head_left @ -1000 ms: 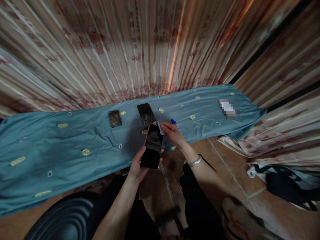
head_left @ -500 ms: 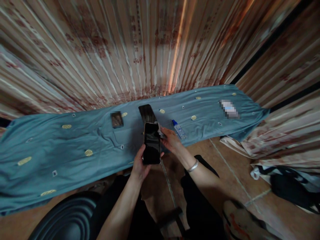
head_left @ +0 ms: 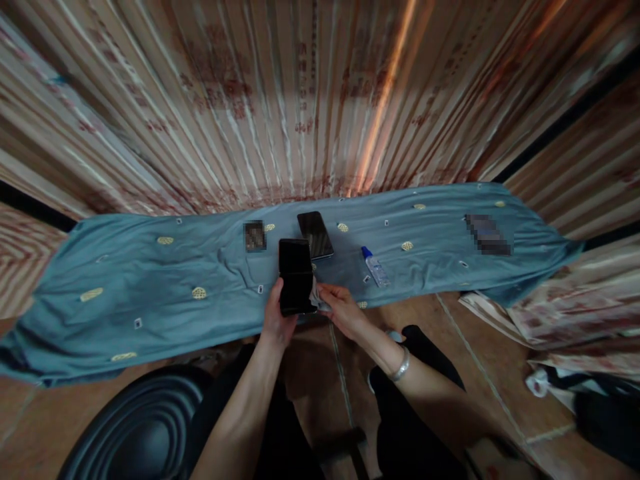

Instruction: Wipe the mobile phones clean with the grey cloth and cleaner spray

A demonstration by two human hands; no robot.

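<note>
My left hand grips a black phone from below, its dark screen facing up over the near edge of a teal cloth. My right hand pinches a small pale wipe against the phone's lower right edge. A silver bangle sits on my right wrist. A second black phone lies flat on the cloth just beyond. A small clear bottle with a blue cap lies on its side to the right of my hands.
A small dark card and a blurred packet lie on the cloth. A striped curtain hangs behind. A dark ribbed stool stands at lower left. Bags sit on the floor at right.
The held phone has turned upright and dropped lower, nearer the cloth's edge. My right hand slid with the wipe from the phone's top corner down to its lower right side.
</note>
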